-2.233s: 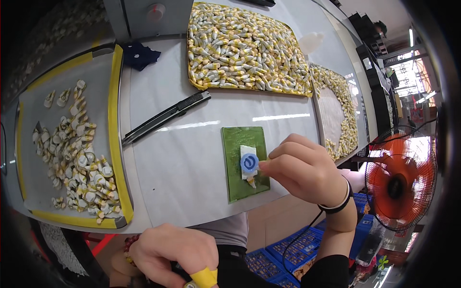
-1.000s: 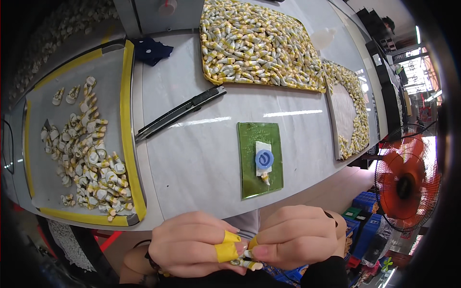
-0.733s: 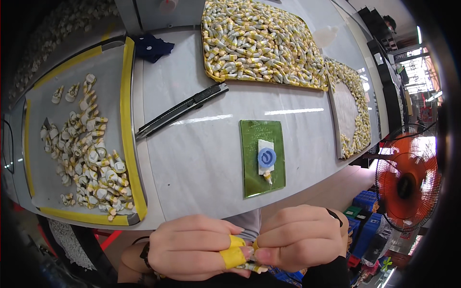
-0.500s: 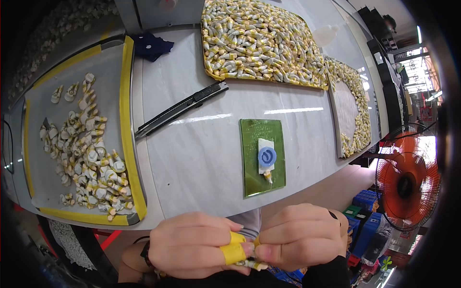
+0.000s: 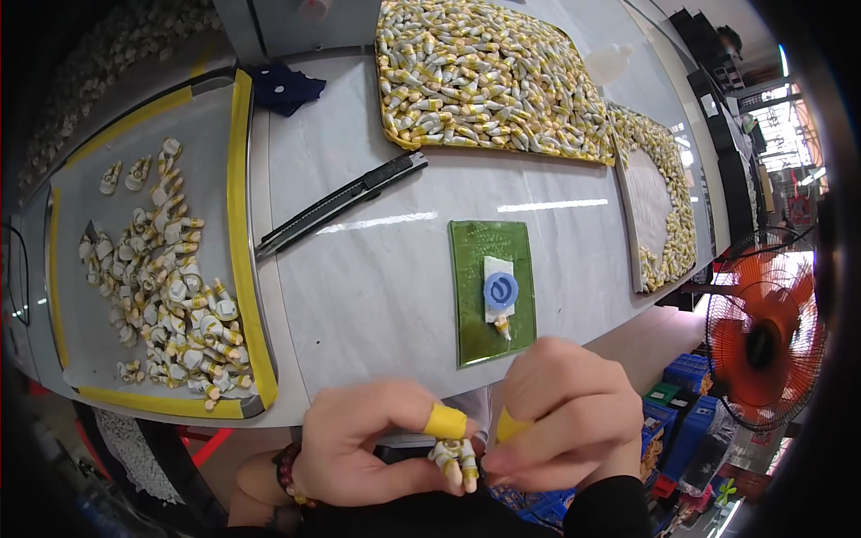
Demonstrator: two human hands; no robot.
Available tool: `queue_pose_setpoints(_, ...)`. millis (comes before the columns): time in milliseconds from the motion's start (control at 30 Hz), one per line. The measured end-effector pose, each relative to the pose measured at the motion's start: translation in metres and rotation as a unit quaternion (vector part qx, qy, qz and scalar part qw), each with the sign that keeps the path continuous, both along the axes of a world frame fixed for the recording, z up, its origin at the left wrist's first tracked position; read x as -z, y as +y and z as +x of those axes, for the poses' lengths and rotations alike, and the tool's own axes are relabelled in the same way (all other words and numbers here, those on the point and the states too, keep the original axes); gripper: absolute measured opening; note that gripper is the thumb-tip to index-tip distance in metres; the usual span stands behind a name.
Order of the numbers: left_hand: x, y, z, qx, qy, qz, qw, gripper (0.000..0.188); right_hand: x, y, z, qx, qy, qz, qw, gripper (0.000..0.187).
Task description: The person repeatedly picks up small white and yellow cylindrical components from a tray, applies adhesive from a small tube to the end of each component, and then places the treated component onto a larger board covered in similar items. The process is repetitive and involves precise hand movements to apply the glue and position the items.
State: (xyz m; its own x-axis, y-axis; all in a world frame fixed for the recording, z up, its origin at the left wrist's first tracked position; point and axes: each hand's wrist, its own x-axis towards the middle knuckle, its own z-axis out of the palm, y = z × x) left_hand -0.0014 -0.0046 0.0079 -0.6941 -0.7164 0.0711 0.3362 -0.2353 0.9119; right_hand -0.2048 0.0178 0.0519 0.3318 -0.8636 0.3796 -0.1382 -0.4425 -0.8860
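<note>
Head view: a white-and-yellow figurine [image 5: 455,458] is pinched in the left hand [image 5: 377,441] between thumb and forefinger, before the bench [image 5: 377,296]; the right hand [image 5: 567,414] is curled beside it, any hold hidden. Apparently light and easily dented, it is best gripped at mid-body. Its long axis is directed bodyward, feet foremost.

One held figure [image 5: 455,457], one knife [image 5: 345,202], one fan [image 5: 764,344]

Held piece [image 5: 453,452] — before the slab [image 5: 471,309].

The left hand [image 5: 381,444] partly hides the figure [image 5: 455,464]; the top edge crops a grey box [image 5: 287,36].
</note>
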Motion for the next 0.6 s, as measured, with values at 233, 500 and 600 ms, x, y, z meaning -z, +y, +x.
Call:
queue_pose_setpoints(233,0.002,0.0,-0.004,0.051,0.048,0.098,0.993,0.023,-0.001,-0.006,0.003,-0.063,0.004,0.083,0.995,0.011)
queue_pose_setpoints(500,-0.004,-0.003,0.002,0.104,0.013,0.064,0.992,0.018,-0.006,-0.004,0.001,-0.109,0.048,0.096,0.988,0.01)
queue_pose_setpoints(600,-0.02,-0.014,0.013,0.111,-0.078,-0.075,0.988,0.021,-0.001,0.0,0.002,-0.114,0.039,0.073,0.99,0.013)
